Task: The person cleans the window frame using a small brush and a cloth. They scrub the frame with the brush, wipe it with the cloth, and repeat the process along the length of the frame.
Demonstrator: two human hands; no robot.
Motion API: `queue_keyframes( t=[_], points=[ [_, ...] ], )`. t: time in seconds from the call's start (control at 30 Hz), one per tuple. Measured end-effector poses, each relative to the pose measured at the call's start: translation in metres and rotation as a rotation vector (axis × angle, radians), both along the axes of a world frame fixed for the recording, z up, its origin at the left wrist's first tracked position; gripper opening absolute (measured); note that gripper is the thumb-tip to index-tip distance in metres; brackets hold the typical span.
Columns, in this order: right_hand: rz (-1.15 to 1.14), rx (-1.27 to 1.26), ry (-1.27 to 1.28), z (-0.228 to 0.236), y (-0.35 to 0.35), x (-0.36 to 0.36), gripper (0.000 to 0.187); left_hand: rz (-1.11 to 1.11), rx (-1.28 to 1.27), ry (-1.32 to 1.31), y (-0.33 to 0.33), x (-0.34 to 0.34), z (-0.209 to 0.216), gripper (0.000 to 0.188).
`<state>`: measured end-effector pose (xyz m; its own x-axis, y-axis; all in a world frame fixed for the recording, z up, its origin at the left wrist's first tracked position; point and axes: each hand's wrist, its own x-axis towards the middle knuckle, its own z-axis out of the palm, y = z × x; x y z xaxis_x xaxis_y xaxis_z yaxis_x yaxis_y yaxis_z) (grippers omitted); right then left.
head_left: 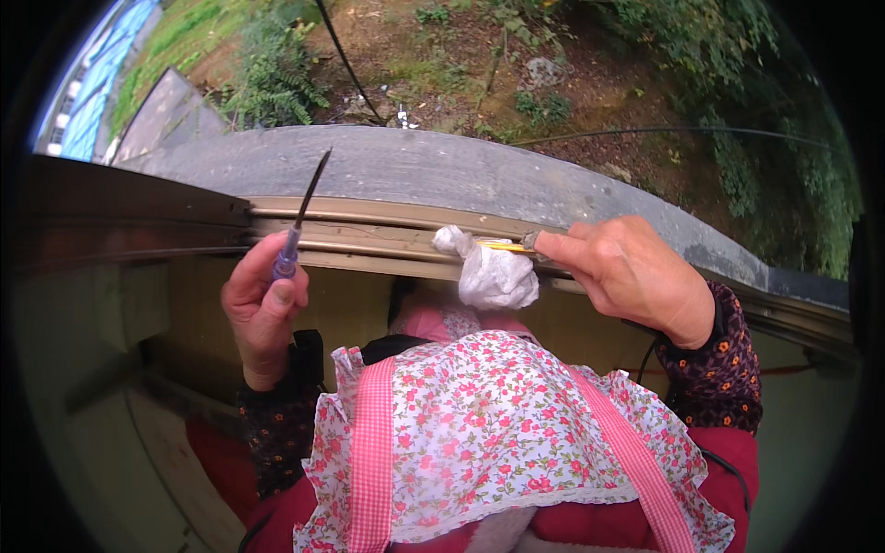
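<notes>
My left hand (262,304) is closed around the purple see-through handle of a screwdriver (313,189). The dark shaft points up and away, over the window track (369,241). At the right, my right hand (619,267) pinches a thin yellow stick (501,245) with something greyish at the fingertips. That stick lies across a crumpled white tissue (498,276), which rests on the track and hangs over its near edge. Whether the stick presses into the tissue I cannot tell. Part of what the right fingers grip is hidden.
Beyond the track runs a grey outer ledge (433,166), with a slope of soil and plants (572,83) below. A dark window frame (120,207) stands at the left. My floral apron (489,424) is close to the track. A black cable (346,60) crosses the outside.
</notes>
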<state>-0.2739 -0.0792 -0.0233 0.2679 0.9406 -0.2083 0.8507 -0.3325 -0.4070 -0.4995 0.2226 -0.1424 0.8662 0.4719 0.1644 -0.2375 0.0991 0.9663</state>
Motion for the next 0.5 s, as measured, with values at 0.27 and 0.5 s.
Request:
queue_keyframes(
  t=[0.27,0.5],
  points=[
    [0.201,0.123,-0.131,-0.029,0.105,-0.025,0.028,0.077,0.182,0.140,0.004,-0.029,0.013,0.052],
    [0.280,0.281,-0.141,-0.061,0.180,-0.037,0.029,0.138,0.439,0.389,-0.010,-0.020,0.006,0.083]
  ],
)
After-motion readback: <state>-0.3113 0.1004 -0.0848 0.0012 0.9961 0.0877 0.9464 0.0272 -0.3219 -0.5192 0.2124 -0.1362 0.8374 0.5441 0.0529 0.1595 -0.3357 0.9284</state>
